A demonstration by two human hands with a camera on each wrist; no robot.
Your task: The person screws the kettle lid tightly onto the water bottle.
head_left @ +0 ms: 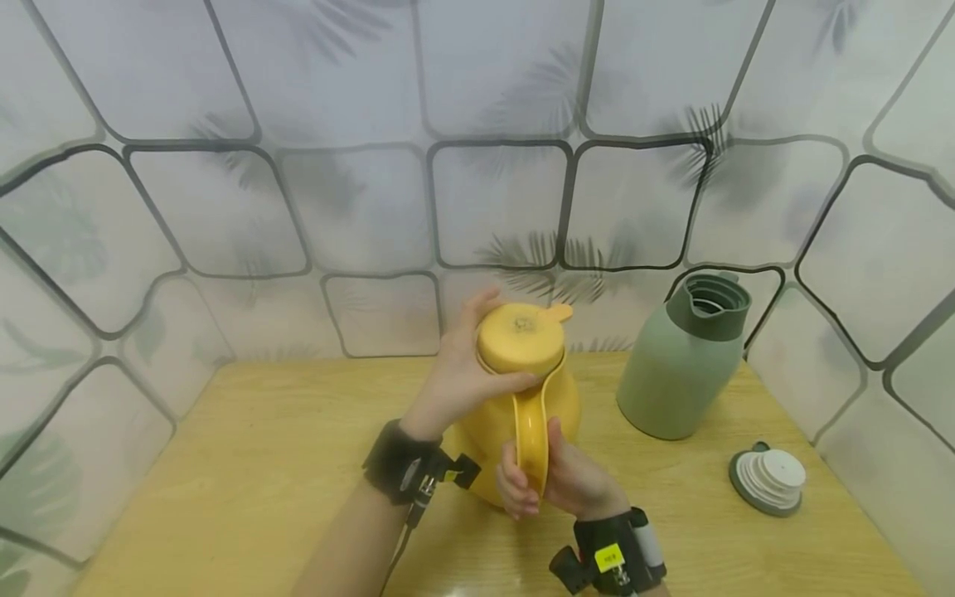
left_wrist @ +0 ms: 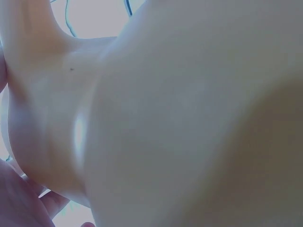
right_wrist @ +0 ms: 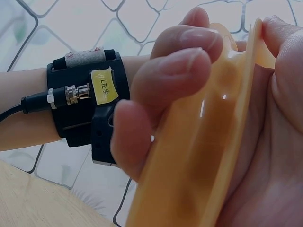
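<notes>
A yellow thermos jug (head_left: 485, 444) stands in the middle of the wooden table, its handle toward me. My left hand (head_left: 455, 377) grips the round yellow lid (head_left: 520, 342) at the jug's mouth, thumb across the near side and fingers around the far left. Lower down, my right hand (head_left: 570, 481) holds the curved yellow handle (head_left: 531, 439). In the right wrist view its fingers wrap the hollow handle (right_wrist: 189, 161). The smooth jug body (left_wrist: 165, 109) fills most of the left wrist view, with part of the left hand at its lower left.
A green thermos jug (head_left: 667, 377) with an uncovered dark green mouth stands to the right, near the back. In front of it, a white ridged stopper (head_left: 776, 479) with a green rim lies on the table (head_left: 246, 497). A patterned curtain (head_left: 358, 207) hangs behind and at both sides.
</notes>
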